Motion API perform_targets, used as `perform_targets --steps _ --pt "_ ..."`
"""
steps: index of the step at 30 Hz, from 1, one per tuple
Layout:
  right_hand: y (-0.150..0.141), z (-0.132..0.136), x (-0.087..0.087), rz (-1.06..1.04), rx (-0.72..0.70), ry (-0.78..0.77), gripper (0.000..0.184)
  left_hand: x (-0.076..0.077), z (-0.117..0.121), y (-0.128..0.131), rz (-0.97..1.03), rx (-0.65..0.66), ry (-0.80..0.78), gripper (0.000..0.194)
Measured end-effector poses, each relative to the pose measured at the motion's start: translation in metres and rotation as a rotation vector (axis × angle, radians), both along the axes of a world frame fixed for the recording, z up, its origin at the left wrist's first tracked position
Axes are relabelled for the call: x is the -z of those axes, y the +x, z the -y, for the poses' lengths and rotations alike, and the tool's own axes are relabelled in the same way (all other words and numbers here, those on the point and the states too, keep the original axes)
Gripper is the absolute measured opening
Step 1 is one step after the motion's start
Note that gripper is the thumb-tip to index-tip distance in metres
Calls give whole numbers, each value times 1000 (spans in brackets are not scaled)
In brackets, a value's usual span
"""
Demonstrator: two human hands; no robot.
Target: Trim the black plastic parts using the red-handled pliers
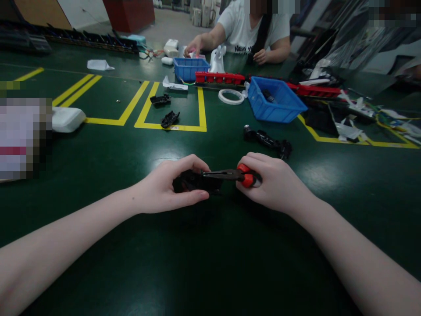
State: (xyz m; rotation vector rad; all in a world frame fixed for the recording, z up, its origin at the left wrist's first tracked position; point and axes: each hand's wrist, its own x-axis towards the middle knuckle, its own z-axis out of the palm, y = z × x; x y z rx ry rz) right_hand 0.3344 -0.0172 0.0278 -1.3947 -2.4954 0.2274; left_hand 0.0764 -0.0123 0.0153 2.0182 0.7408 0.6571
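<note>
My left hand [177, 184] grips a black plastic part [197, 181] between thumb and fingers, low over the green table. My right hand [268, 180] is closed round the red handles of a pair of long-nose pliers [226, 174]. The pliers point left, and their tips lie at the upper side of the black part. Whether the jaws hold anything is too small to tell. Beyond my right hand a longer black plastic part [267, 139] lies on the table.
Two small black parts [170, 119] lie by a yellow-taped rectangle. Behind are a tape roll [231, 97], a blue bin [276, 107] and a smaller blue bin [191, 70]. A white case [68, 120] stands left. Across the table a person in a white shirt [237, 26] reaches toward the smaller bin.
</note>
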Motion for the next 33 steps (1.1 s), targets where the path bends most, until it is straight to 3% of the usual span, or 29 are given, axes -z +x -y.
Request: perform_targets --steps 15,33 --pt "3 -2 -1 70 4 92 8 1 0 1 -27 -49 4 30" --pt "2 -13 20 84 25 144 12 5 -7 3 -168 -107 12 29"
